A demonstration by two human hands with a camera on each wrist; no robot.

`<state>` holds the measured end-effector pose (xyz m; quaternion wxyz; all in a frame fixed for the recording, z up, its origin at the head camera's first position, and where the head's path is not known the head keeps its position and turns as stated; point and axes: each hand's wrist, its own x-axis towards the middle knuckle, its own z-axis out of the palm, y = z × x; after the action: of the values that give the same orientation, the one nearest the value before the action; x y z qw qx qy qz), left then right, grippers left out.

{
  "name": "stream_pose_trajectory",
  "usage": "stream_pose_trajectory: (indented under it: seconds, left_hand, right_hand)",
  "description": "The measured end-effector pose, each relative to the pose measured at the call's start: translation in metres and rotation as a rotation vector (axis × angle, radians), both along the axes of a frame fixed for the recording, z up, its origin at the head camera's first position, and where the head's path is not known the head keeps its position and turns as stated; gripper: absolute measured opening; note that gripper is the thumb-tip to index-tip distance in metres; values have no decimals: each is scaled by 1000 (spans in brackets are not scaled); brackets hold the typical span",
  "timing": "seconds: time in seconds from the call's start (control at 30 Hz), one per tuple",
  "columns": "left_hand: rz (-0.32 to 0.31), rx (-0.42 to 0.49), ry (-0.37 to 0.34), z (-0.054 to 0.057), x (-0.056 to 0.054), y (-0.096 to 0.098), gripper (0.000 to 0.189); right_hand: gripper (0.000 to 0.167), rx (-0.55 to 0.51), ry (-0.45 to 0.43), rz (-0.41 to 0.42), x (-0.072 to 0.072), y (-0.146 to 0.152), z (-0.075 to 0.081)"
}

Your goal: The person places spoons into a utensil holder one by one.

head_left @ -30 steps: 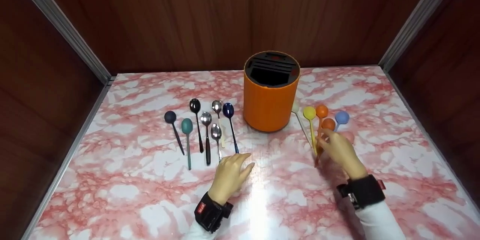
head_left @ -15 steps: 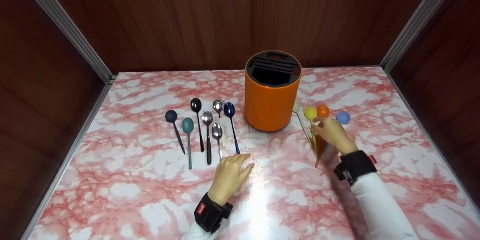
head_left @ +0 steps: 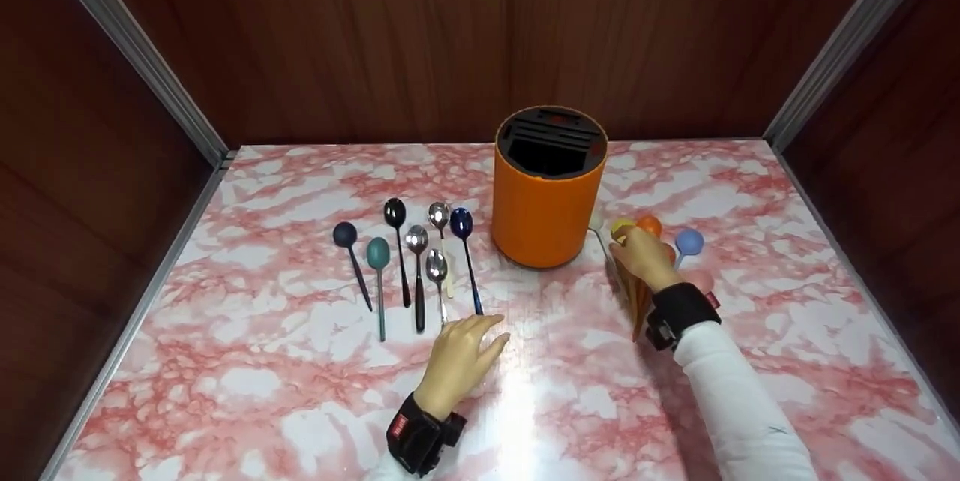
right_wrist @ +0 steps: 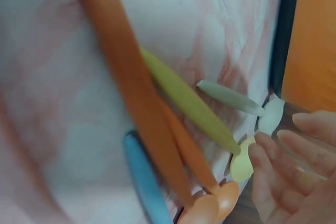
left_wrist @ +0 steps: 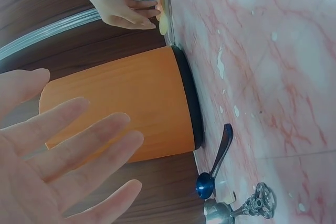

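Observation:
Over the spoons at the right, my right hand (head_left: 643, 256) reaches the bowl end of a yellow spoon (right_wrist: 189, 106). In the right wrist view its loosely bent fingertips are right at that yellow bowl, not curled round it. A pale greenish-white spoon (right_wrist: 231, 97) lies just beyond. Beside the yellow one are two orange spoons (right_wrist: 131, 72) and a blue spoon (head_left: 688, 242); a pink spoon (head_left: 701, 281) is partly hidden by my wrist. My left hand (head_left: 455, 361), fingers spread, holds nothing near the handle ends of a dark blue spoon (head_left: 465, 241) and a small silver spoon (head_left: 437, 269).
An orange cylindrical holder (head_left: 544, 218) with a black slotted top stands between the two spoon groups. On the left lie several more spoons, including a teal spoon (head_left: 379, 254) and a navy spoon (head_left: 346, 235). Dark wood-patterned panels (head_left: 390, 46) border the marbled tabletop (head_left: 277, 391).
My right hand has moved left and away from me, from the orange and pink spoons to the yellow spoon's bowl. The left hand has stayed in place.

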<state>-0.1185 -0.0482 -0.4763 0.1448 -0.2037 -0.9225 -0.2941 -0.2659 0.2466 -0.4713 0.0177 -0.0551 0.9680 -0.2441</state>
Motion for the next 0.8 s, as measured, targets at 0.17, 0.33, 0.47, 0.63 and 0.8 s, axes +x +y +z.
stream_pose_trajectory:
  seconds: [0.17,0.33,0.47,0.63,0.8]
  left_hand:
    - [-6,12,4,-1,3,-1,24]
    - [-17,12,-4,0,4,1,25]
    - [-24,11,-5,1,3,2,25]
    - [-25,10,-1,0,1,2,24]
    - [-21,-6,12,-1,0,2,24]
  right_hand:
    - [30,12,-4,-2,-6,-8,-7]
    - [29,5,1,-32,-10,-10,-14]
    - [30,-15,5,-64,-12,-11,-17]
    - [25,-14,56,-105,-15,-12,-21]
    - [21,-29,64,-122,-17,-15,-23]
